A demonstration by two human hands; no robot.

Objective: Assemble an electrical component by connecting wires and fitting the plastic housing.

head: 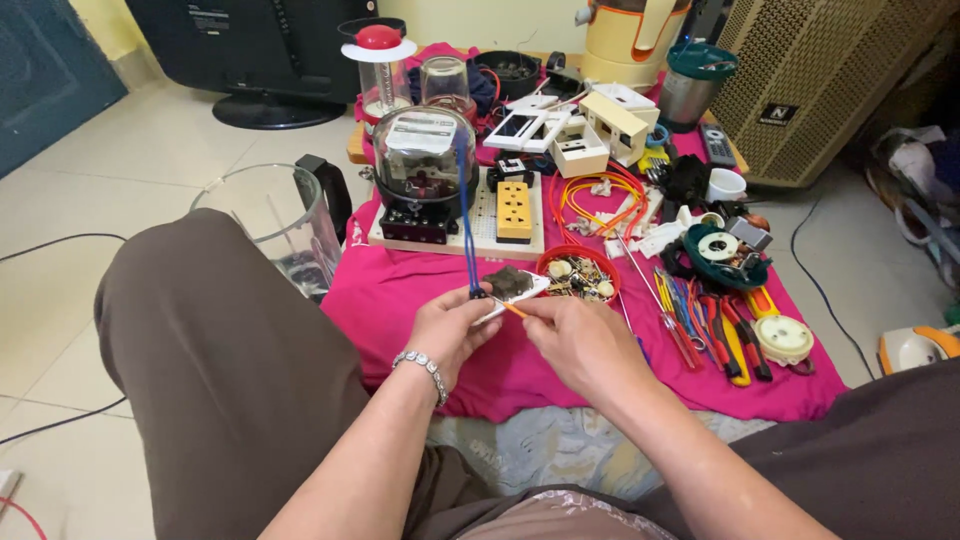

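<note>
Left hand (452, 325) pinches a small white part (512, 290), light and fiddly-looking; right hand (572, 335), at three o'clock, grips an orange tool (514, 310).

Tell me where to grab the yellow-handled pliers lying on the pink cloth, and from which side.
Probably best by the handles. The yellow-handled pliers lie flat at the right of the pink cloth, handles toward the near edge, beside the red-handled tools. Come from above at the near end with the right hand, which is closest; the far end is crowded by other tools.
</note>
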